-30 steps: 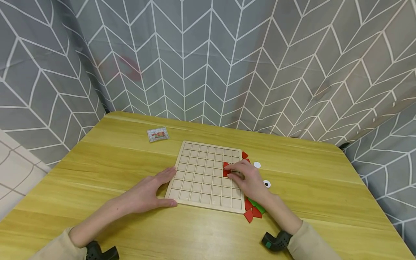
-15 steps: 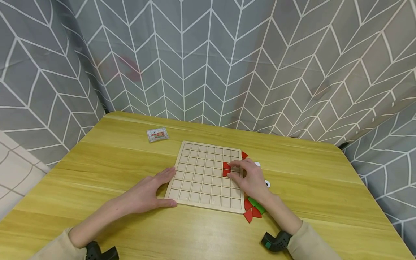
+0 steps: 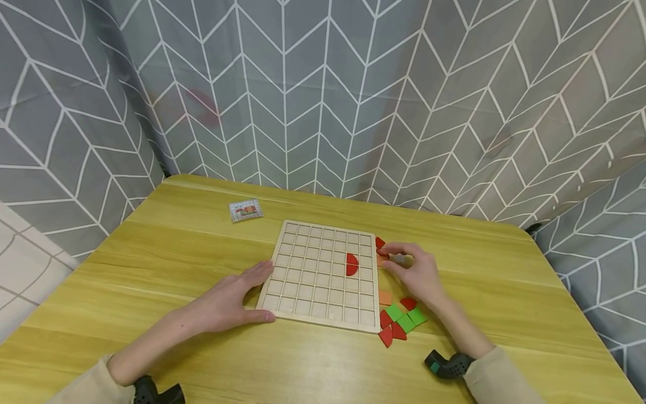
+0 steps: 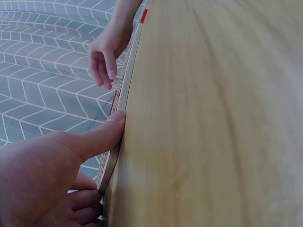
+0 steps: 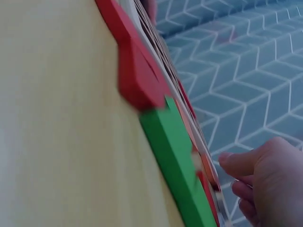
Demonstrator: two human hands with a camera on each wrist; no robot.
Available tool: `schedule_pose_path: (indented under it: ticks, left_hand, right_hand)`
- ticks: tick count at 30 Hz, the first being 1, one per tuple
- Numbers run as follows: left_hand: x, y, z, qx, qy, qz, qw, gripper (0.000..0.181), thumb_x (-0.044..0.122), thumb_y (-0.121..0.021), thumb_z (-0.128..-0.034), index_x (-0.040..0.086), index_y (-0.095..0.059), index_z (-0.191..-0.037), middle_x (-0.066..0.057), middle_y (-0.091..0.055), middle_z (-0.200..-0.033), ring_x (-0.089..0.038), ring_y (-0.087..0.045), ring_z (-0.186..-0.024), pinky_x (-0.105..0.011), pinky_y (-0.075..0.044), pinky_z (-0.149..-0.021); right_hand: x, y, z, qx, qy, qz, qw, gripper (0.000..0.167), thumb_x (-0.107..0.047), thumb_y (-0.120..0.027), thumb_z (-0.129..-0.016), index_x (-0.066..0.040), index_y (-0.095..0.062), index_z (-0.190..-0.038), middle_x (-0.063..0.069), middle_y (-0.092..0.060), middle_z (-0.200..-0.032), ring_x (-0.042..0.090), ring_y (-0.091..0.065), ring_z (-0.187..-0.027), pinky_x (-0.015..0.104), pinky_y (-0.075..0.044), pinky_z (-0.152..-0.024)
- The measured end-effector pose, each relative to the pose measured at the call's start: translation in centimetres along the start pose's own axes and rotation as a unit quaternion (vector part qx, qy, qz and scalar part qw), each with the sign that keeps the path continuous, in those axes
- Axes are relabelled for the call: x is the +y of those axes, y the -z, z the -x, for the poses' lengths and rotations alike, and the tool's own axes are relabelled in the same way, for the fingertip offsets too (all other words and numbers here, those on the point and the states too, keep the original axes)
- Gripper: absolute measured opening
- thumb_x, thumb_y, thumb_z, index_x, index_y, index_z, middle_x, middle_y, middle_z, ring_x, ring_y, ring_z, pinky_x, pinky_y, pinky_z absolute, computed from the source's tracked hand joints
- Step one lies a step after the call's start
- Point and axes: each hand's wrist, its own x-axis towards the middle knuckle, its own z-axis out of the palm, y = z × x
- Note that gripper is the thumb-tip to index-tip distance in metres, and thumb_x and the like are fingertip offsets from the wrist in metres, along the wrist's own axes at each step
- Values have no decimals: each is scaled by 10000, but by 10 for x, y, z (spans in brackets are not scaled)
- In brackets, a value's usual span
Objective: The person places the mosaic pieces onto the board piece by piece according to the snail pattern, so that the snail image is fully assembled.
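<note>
A wooden grid board (image 3: 307,275) lies on the table, with two red quarter-circle pieces (image 3: 352,264) side by side on its right part as a half disc. My left hand (image 3: 227,300) rests at the board's near left corner, fingers along the left edge and thumb (image 4: 106,135) against the front edge. Beyond the board's right edge, my right hand (image 3: 416,275) reaches down with its index fingertip at a red piece (image 3: 382,252). Whether it lifts that piece is unclear; no piece shows between its fingers in the left wrist view. It partly hides the pieces under it.
By the board's right edge lie several green squares (image 3: 406,323), red quarter-circle pieces (image 3: 398,331) and an orange piece (image 3: 385,297). A small picture card (image 3: 245,210) lies at the back left. A patterned curtain (image 3: 303,112) hangs behind the table (image 3: 313,359).
My right hand has left the red pieces on the board and moved right to the loose pieces, uncovering green and orange ones. The left hand has stayed in place.
</note>
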Motion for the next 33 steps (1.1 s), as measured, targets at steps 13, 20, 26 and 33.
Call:
schedule_pose_path:
  ticks: [13,20,26,33]
  left_hand:
    - [1,1,0,-39,69,-3,10000,1012,624,-723,-810,40,-348,-1546,-163,-313,-1611,-391,-333,-1457,-581,-334,-1138]
    - [1,1,0,-50,125,19,9999,1013,601,-747,-800,36,-353,-1543,-162,-304,-1613,-388,-321,-1463,-577,-322,-1147]
    - [0,2,0,-60,82,13,9999,1006,615,-731,-808,37,-356,-1543,-169,-312,-1610,-401,-329,-1457,-591,-330,-1136]
    - [1,3,0,-56,77,18,10000,1006,610,-733,-809,38,-353,-1544,-168,-310,-1611,-399,-330,-1456,-588,-328,-1139]
  right_hand:
    - [15,3,0,148,315,536,9980,282,-121,-830,-821,-106,-748,-1091,11,-730,-998,184,-622,-913,251,-508,-773]
    - [15,2,0,105,366,511,9980,259,-149,-831,-823,-111,-755,-1068,17,-717,-1009,193,-619,-916,264,-524,-765]
    - [14,2,0,94,373,500,9980,256,-145,-831,-823,-111,-756,-1065,19,-717,-1010,191,-614,-918,246,-517,-752]
    - [15,2,0,106,436,465,9979,242,-137,-831,-821,-116,-759,-1050,10,-713,-1002,189,-618,-925,229,-516,-749]
